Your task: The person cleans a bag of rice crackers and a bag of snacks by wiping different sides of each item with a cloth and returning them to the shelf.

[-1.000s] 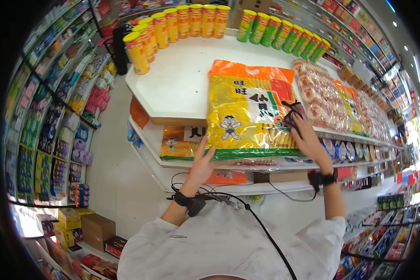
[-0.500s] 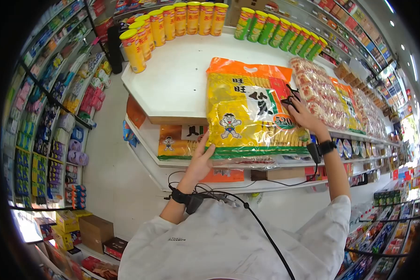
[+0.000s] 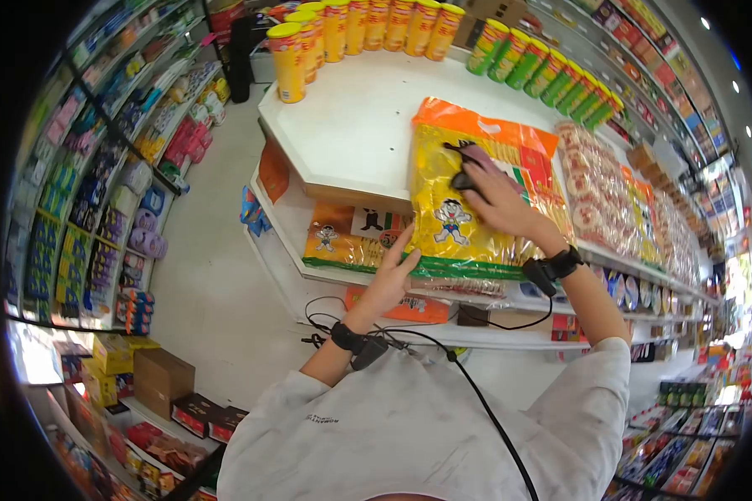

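Note:
A large yellow snack bag [image 3: 433,179] with an orange top and green lower edge lies on the white display shelf, printed with a cartoon child. At its lower left corner, my left hand [image 3: 390,280] grips the edge, thumb and fingers closed around it. My right hand [image 3: 501,200] presses on the bag's upper middle with a dark purplish cloth [image 3: 479,157] that has black parts; some of its fingers are hidden. Beneath, on a lower shelf, rests a similar bag [image 3: 342,238], partly covered.
Yellow canisters [image 3: 334,33] and green canisters [image 3: 530,65] line the shelf's back edge. Clear packs of round snacks [image 3: 589,179] lie to the right. Black cables [image 3: 451,355] run from wrist devices across my shirt. Stocked racks [image 3: 83,192] stand at left, cardboard box [image 3: 163,380] below.
My right hand and the dark cloth have slid left across the bag, from its right side to its upper middle. The left hand still holds the lower left corner. The view has shifted slightly.

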A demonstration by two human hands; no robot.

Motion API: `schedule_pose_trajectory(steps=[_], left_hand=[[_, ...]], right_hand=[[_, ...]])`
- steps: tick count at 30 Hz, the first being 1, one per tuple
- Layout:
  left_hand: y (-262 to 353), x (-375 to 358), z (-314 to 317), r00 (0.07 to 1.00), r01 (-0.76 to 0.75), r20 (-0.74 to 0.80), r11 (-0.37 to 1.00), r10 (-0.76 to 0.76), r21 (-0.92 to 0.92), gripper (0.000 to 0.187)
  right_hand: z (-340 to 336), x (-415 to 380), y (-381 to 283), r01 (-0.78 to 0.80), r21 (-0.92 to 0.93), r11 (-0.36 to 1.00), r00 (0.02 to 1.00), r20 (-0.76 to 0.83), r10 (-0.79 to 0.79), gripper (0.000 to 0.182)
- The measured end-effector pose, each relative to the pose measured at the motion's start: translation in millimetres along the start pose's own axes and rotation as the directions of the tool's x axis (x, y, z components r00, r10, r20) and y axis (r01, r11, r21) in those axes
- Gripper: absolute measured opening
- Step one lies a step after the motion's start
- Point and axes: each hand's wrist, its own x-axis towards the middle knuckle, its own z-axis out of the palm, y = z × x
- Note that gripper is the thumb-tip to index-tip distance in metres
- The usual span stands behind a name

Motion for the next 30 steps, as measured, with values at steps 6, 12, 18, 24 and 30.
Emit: schedule_pose_trajectory(steps=[6,12,18,24,30], left_hand=[[14,-6,13,0.998,0.054,0.048,0.989,-0.048,-0.135,0.057],[25,-10,20,0.993,0.112,0.066,0.979,-0.103,-0.170,0.057],[3,1,-1,0.996,0.081,0.038,0.990,-0.077,-0.114,0.057],[14,-3,9,0.995,0.078,0.057,0.997,-0.078,0.000,0.057],[20,-6,17,0.995,0.081,0.062,0.997,-0.080,-0.012,0.055]], right_hand=[[-7,-56,-8,-0.111,-0.010,0.994,0.992,-0.054,0.111,0.049],[-17,-137,95,-0.484,-0.094,0.870,0.841,-0.328,0.432,0.041],[-2,-89,-37,-0.383,-0.036,0.923,0.887,-0.295,0.356,0.048],[38,-73,-102,-0.126,-0.074,0.989,0.975,-0.194,0.109,0.052],[-1,-146,7,-0.486,-0.087,0.869,0.758,-0.537,0.370,0.046]])
